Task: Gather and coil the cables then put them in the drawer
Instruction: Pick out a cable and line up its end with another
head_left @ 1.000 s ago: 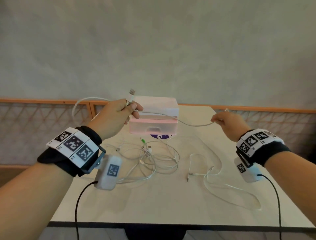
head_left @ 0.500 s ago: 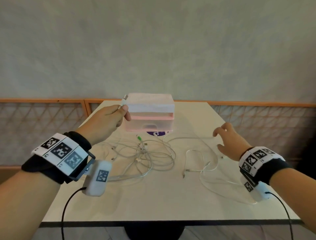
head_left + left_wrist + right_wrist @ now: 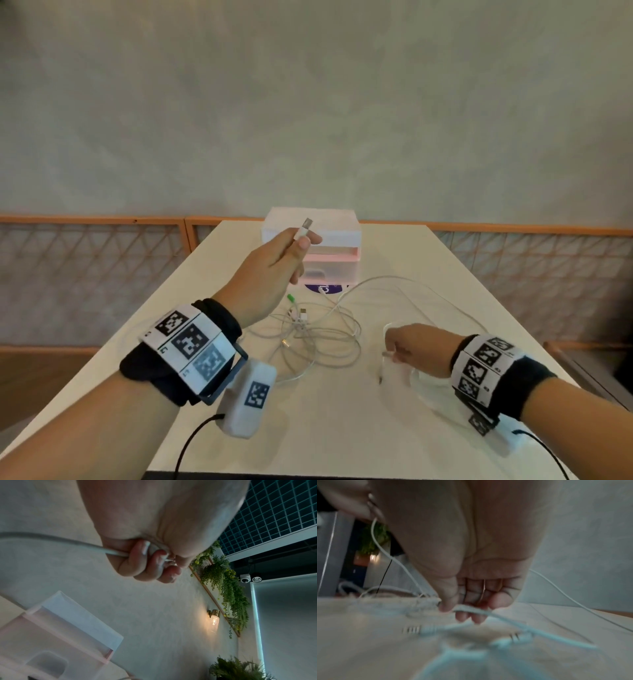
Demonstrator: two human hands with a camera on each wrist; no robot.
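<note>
My left hand (image 3: 302,240) is raised in front of the pink and white drawer box (image 3: 342,236) and pinches a white cable just below its USB plug (image 3: 306,226). In the left wrist view the fingers (image 3: 154,562) curl round that cable (image 3: 51,538), which runs off to the left. My right hand (image 3: 394,353) is low on the table and pinches a thin white cable (image 3: 513,623) between thumb and fingers (image 3: 465,609). A tangled pile of white cables (image 3: 318,339) lies between the hands.
The white table (image 3: 342,438) ends near me at a dark edge. A long white cable loop (image 3: 404,279) arcs across the right half. A purple sticker (image 3: 325,289) lies in front of the box. A wooden lattice rail (image 3: 85,267) runs behind.
My right hand let go of the stretched cable, dropped toward me onto the table and now pinches a thin cable. The left hand keeps the plug end raised.
</note>
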